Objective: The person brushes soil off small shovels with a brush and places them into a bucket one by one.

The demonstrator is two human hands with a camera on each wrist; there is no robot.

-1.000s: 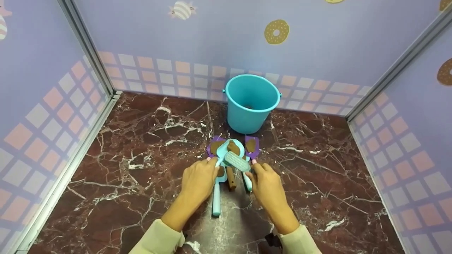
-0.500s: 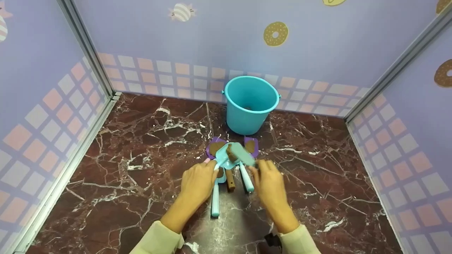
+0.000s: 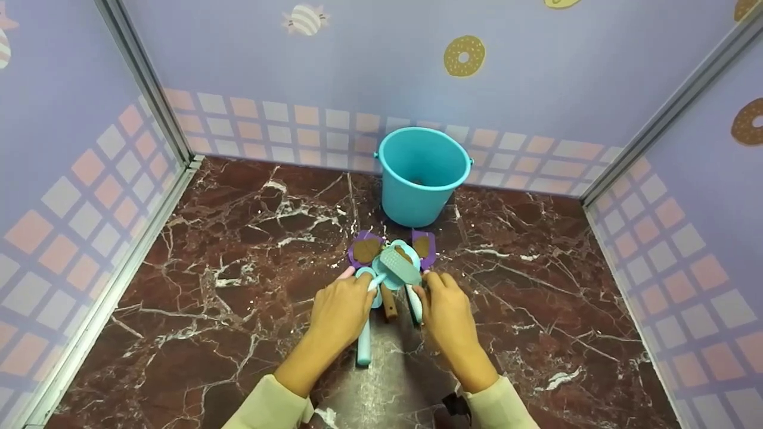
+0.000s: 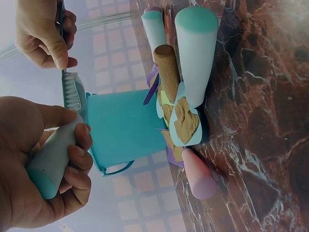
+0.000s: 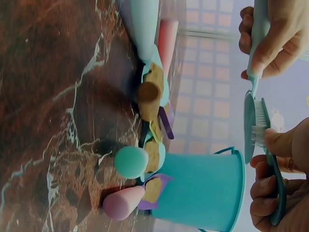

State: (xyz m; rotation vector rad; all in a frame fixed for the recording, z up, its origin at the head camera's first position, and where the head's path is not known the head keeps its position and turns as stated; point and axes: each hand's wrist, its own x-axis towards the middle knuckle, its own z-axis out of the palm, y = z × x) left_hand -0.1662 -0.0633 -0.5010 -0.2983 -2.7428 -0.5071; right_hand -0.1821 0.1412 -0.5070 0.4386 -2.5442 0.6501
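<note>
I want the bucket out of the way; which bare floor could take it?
Mostly bare floor lies between the left wall and left hand, and between the right hand and right wall. Crowded: from bucket to hands, where purple blades and a wooden handle lie.

Even Light, Glossy Floor, Hazy Wrist Views

Head: we list soft, even light, its source out of frame; pale glare on the polished floor (image 3: 381, 387), low centre; walls (image 3: 238, 59) splayed by wide-angle stretch. Left wrist: we note washed-out walls, glare upper right. Right wrist: floor darker, shadows beneath handles (image 5: 145, 29); brush (image 5: 261, 117) bristles legible.
</note>
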